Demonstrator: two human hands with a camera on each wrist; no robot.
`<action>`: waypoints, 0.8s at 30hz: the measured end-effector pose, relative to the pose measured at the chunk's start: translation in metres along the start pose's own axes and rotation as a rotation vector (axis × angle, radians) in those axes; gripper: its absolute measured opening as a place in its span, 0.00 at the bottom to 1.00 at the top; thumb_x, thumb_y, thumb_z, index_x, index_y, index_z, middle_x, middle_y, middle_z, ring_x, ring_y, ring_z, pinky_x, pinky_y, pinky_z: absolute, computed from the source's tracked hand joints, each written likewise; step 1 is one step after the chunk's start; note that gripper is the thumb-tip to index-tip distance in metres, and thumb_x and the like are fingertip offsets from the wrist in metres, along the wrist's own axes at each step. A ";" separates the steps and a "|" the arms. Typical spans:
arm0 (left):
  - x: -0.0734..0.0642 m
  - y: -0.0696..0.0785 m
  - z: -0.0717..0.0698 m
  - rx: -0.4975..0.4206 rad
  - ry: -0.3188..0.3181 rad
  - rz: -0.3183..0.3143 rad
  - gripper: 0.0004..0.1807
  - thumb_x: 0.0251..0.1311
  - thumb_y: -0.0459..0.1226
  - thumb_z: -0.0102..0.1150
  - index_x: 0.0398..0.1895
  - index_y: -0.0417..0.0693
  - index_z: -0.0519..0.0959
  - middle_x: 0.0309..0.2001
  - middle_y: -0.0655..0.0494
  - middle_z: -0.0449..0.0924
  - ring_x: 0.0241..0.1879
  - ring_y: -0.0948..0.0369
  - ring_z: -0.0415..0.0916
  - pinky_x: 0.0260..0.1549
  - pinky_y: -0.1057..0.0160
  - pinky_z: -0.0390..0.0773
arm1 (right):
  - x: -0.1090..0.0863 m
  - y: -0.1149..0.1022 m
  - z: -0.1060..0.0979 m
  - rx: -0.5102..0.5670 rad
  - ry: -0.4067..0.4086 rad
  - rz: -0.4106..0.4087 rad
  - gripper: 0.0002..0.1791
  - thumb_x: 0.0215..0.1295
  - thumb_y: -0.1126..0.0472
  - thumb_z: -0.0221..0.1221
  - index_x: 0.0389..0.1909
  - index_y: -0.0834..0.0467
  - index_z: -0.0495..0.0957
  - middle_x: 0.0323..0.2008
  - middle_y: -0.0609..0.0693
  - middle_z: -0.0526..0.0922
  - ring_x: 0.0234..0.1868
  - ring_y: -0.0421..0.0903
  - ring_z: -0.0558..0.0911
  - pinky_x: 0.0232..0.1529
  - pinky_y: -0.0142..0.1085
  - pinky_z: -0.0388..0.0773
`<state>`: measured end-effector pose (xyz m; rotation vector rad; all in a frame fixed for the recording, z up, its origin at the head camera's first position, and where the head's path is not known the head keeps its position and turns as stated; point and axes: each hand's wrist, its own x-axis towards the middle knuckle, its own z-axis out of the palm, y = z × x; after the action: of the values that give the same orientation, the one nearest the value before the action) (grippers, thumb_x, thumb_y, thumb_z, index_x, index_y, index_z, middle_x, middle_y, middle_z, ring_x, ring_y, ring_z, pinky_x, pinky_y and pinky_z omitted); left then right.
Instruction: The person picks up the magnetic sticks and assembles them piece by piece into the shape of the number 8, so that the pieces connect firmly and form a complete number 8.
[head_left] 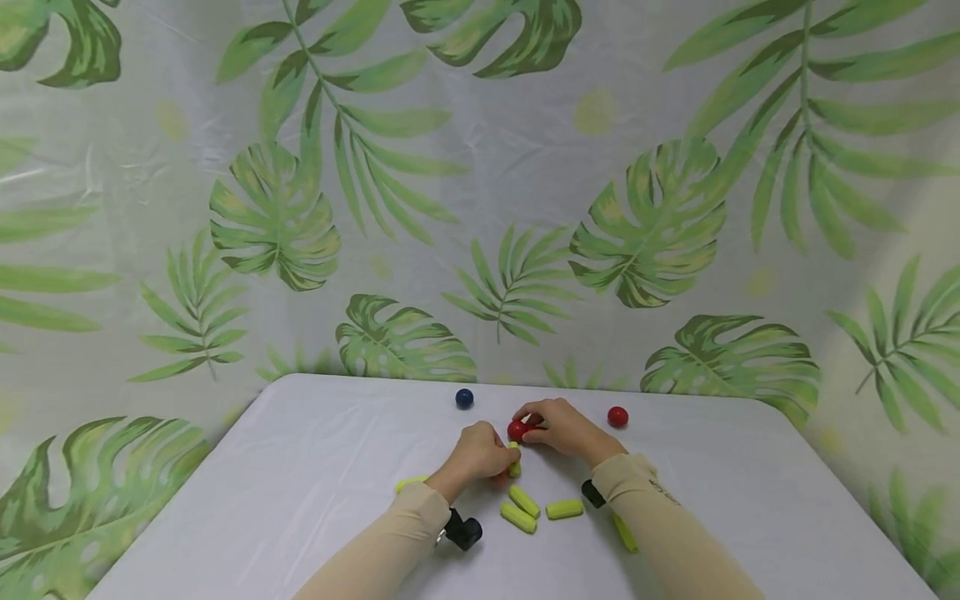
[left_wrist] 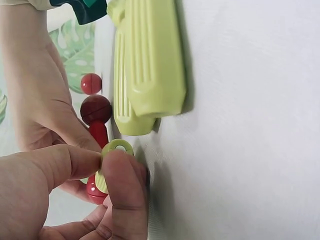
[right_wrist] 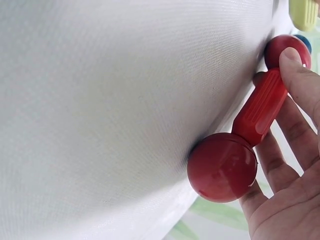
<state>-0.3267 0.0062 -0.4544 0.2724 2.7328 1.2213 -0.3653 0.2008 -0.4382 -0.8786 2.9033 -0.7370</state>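
My left hand [head_left: 480, 454] pinches a short yellow-green ridged rod [left_wrist: 117, 144] between thumb and forefinger; the rod's near end has a pale round spot in it. Facing it, my right hand [head_left: 562, 427] holds a red ridged rod [right_wrist: 260, 107] that has a large red ball [right_wrist: 222, 167] at one end and another red ball [right_wrist: 287, 47] at the other. The right thumb lies on that second ball. In the head view the yellow-green rod stands close beside a red ball [head_left: 517, 430] at the right fingertips. Something reddish [head_left: 499, 478] shows partly under the left hand.
On the white table [head_left: 315, 467] a dark blue ball [head_left: 464, 398] and a loose red ball [head_left: 617, 417] lie towards the back edge. Several yellow-green rods [head_left: 517, 517] lie nearer, between and beneath the forearms. A leaf-patterned curtain [head_left: 510, 208] hangs behind the table.
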 end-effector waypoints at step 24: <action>0.038 -0.026 0.018 0.049 -0.025 -0.046 0.16 0.63 0.45 0.71 0.19 0.51 0.81 0.11 0.59 0.82 0.15 0.63 0.83 0.20 0.64 0.75 | 0.000 -0.001 0.000 0.027 -0.007 0.047 0.14 0.71 0.64 0.70 0.55 0.57 0.87 0.42 0.51 0.91 0.45 0.44 0.87 0.54 0.45 0.85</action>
<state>-0.3626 0.0109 -0.4877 0.2275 2.7345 1.1322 -0.3646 0.2001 -0.4382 -0.8058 2.8902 -0.7655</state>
